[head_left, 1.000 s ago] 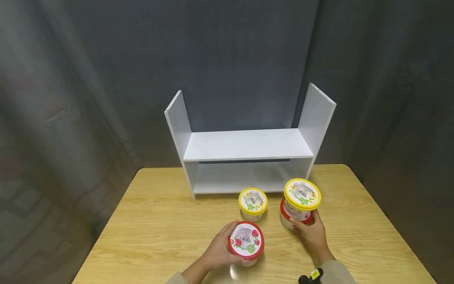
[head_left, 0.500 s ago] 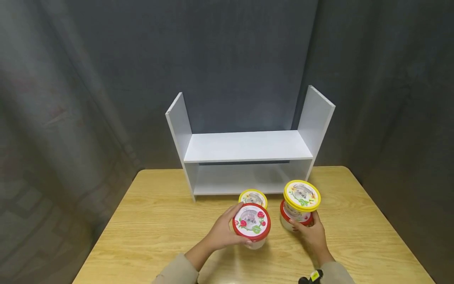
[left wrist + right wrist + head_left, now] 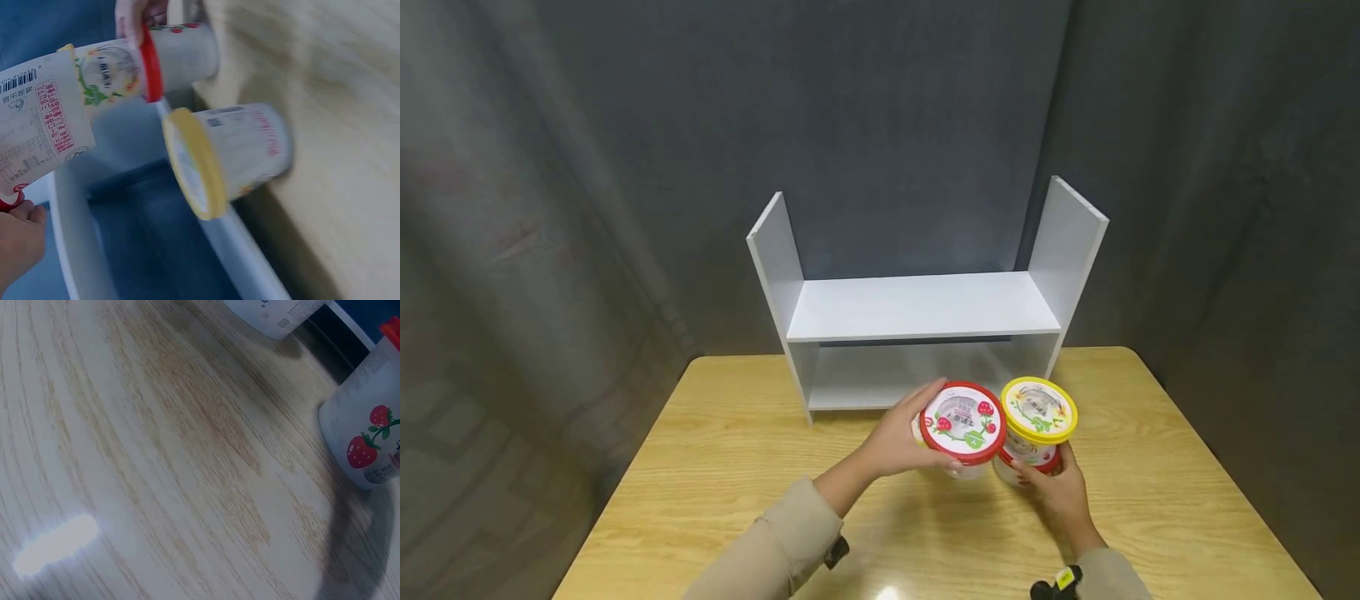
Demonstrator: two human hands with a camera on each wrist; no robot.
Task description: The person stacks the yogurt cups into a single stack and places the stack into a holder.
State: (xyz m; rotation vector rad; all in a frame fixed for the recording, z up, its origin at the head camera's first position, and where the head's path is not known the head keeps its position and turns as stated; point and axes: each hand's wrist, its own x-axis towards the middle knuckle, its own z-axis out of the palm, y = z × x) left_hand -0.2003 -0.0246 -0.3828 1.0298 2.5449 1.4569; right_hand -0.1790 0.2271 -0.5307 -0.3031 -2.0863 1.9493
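My left hand (image 3: 898, 437) grips a white tub with a red lid (image 3: 962, 422) by its side, strawberries printed on the lid. The tub is up off the table, close to the left of a two-tub stack. On top of that stack sits a yellow-lidded tub (image 3: 1039, 410); beneath it stands another red-lidded tub (image 3: 365, 428). My right hand (image 3: 1063, 500) holds this lower tub, its thumb at the near side. A second yellow-lidded tub (image 3: 244, 153) stands on the table, seen in the left wrist view; in the head view the lifted tub mostly hides it.
A white two-level shelf (image 3: 925, 304) with raised side panels stands behind the tubs at the back of the wooden table (image 3: 722, 483). Dark curtains (image 3: 917, 125) hang behind and on both sides.
My left hand has lifted the red-lidded tub and carried it forward and to the right, towards the stack. The right hand and the stack have stayed put.
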